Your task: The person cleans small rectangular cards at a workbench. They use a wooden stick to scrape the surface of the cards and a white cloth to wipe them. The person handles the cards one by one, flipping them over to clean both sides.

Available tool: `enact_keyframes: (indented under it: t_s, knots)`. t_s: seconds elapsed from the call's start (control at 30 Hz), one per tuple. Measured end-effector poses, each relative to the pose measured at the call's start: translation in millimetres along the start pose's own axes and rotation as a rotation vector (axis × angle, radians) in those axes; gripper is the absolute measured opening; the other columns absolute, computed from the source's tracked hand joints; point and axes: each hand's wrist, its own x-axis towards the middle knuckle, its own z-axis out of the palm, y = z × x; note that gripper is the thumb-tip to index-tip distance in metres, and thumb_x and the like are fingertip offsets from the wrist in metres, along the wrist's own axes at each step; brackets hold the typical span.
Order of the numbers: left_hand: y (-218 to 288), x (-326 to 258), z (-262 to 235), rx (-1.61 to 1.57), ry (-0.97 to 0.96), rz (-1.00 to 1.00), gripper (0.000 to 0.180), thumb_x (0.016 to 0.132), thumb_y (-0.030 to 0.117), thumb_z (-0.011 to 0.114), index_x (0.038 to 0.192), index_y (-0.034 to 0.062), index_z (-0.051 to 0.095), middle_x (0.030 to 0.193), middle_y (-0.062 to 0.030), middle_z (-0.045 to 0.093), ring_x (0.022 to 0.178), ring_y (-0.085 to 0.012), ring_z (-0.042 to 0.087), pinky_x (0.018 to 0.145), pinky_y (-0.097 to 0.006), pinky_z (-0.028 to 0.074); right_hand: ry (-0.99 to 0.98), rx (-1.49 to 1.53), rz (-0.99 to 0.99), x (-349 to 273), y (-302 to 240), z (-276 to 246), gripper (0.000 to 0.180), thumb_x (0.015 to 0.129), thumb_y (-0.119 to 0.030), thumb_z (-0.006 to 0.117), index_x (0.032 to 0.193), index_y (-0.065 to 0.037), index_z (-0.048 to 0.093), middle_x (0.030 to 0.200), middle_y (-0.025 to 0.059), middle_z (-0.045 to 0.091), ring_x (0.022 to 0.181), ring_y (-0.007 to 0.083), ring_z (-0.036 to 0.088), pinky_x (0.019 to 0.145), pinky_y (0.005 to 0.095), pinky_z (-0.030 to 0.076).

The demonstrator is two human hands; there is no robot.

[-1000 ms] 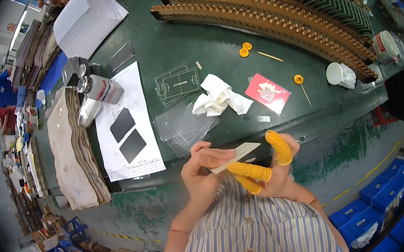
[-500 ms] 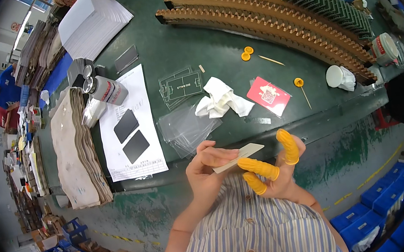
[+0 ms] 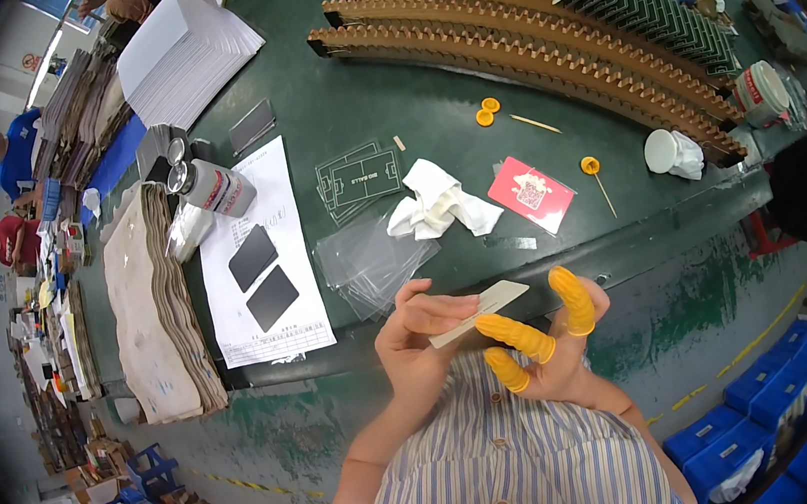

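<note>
My left hand [image 3: 421, 335] pinches a thin cream-coloured card [image 3: 500, 297] by its near-left part, tilted in front of my striped shirt. Yellow ribbed finger cots cover several fingers of my right hand [image 3: 546, 345]. One covered fingertip touches the card's lower edge, while the other covered fingers are spread, one pointing up. Beyond the hands, on the green table [image 3: 325, 100], lie clear plastic sheets [image 3: 364, 262], a crumpled white cloth [image 3: 443, 202] and a red card [image 3: 529, 194] in a clear sleeve. Dark green cards with white lines [image 3: 364, 178] rest behind the cloth.
Slotted wooden racks [image 3: 500, 49] span the far side, holding green cards [image 3: 656, 14] at right. White tubs [image 3: 762, 92] stand at the right edge. A metal can [image 3: 220, 189], printed sheet [image 3: 284, 342], black cards [image 3: 273, 298] and stacked worn boards [image 3: 144, 314] occupy the left. Wooden picks [image 3: 537, 123] lie near finger cots [image 3: 487, 111].
The view has shifted very slightly. The card's upper face shows a little more; both hands keep nearly the same pose around it.
</note>
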Motion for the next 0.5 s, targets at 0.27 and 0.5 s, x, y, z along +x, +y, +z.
enact_keyframes:
  t_s: [0.27, 0.5]
  knots:
    - [-4, -1, -2, -0.052, -0.015, -0.011, 0.020, 0.072, -0.001, 0.071, 0.075, 0.0089, 0.054, 0.088, -0.0114, 0.070, 0.089, -0.0209, 0.067, 0.101, -0.038, 0.026, 0.001, 0.068, 0.009, -1, -4, 10, 0.035, 0.074, -0.037, 0.072, 0.107, -0.028, 0.067, 0.117, 0.0066, 0.038, 0.107, 0.0240, 0.033, 0.085, 0.0355, 0.032]
    - [-11, 5, 4, -0.070, -0.018, -0.024, 0.018, 0.073, 0.000, 0.071, 0.073, 0.0091, 0.055, 0.087, -0.0115, 0.070, 0.090, -0.0219, 0.067, 0.101, -0.039, 0.026, -0.042, 0.120, -0.011, 0, -6, 15, 0.037, 0.072, -0.035, 0.073, 0.107, -0.027, 0.066, 0.116, 0.0055, 0.038, 0.108, 0.0221, 0.034, 0.086, 0.0351, 0.031]
